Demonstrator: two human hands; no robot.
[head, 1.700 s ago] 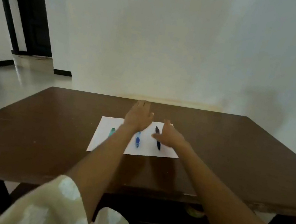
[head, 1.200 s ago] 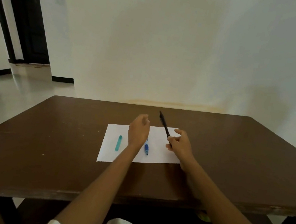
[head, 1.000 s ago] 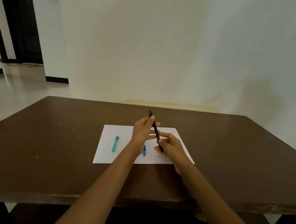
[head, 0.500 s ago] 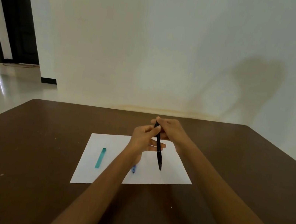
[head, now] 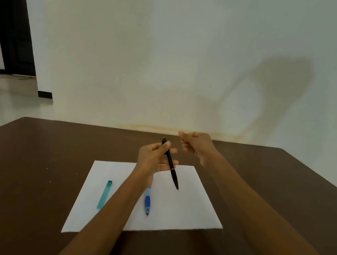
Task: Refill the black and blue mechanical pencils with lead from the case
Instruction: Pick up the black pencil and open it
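Observation:
My left hand point(head: 151, 158) grips the black mechanical pencil point(head: 171, 168) near its upper end, above the white paper point(head: 185, 207). The pencil slants, with its tip pointing down and to the right. My right hand point(head: 198, 147) hovers to the right of the pencil's top, apart from it, with thumb and fingertips pinched together. Whether something small is pinched there, I cannot tell. The blue mechanical pencil point(head: 147, 205) lies on the paper, its upper part hidden by my left forearm. The teal translucent lead case point(head: 104, 195) lies on the paper further left.
The paper rests on a dark brown wooden table point(head: 24, 170) that stands against a pale wall point(head: 175, 51). A dark doorway point(head: 6, 13) and shiny floor are at the far left.
The right hand picked the black pencil off the paper and passed it to the left hand. It then let go at the pencil's top and drew away to the right, fingers pinched.

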